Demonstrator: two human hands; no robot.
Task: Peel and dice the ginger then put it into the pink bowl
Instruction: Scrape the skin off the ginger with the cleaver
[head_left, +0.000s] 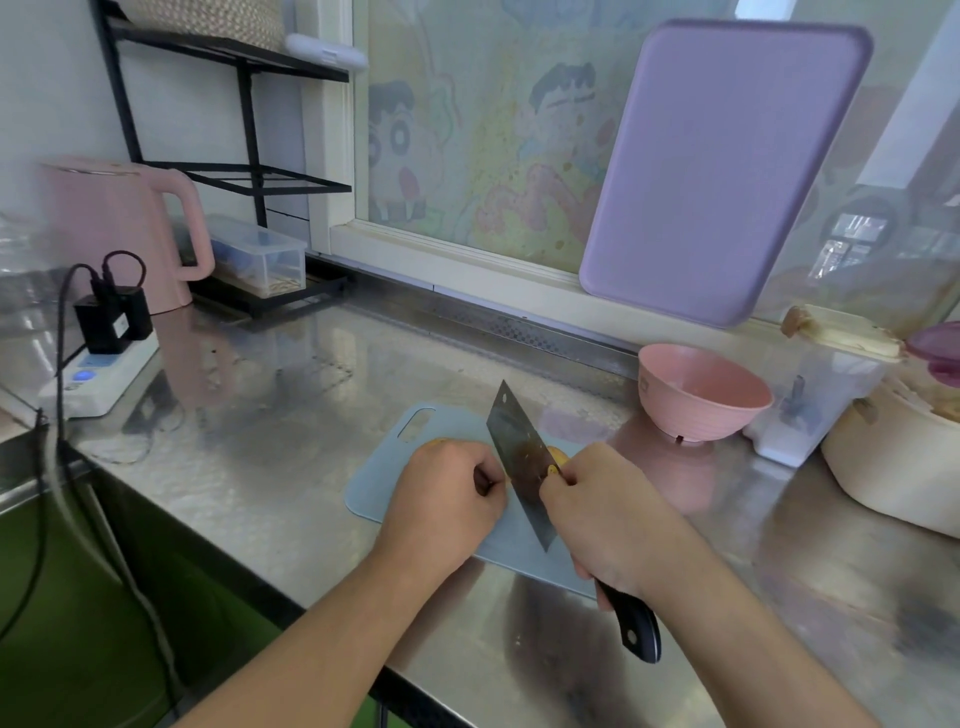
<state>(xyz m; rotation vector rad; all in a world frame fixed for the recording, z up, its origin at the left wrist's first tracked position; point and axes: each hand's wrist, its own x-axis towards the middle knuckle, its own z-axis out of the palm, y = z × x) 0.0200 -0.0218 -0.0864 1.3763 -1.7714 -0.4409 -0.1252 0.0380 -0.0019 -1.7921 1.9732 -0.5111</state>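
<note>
- Centrally, right hand (597, 514) grips cleaver (519, 457); left hand (452, 493) curled over ginger (555, 460) on blue board (374, 483).
- Pink bowl (701, 395) stands right of board, apart.
- Steel surface (260, 415) left lies open.

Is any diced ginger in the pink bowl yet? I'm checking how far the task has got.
No, the round pink bowl on the steel counter shows only its bare inside, with no ginger pieces in it.
</note>
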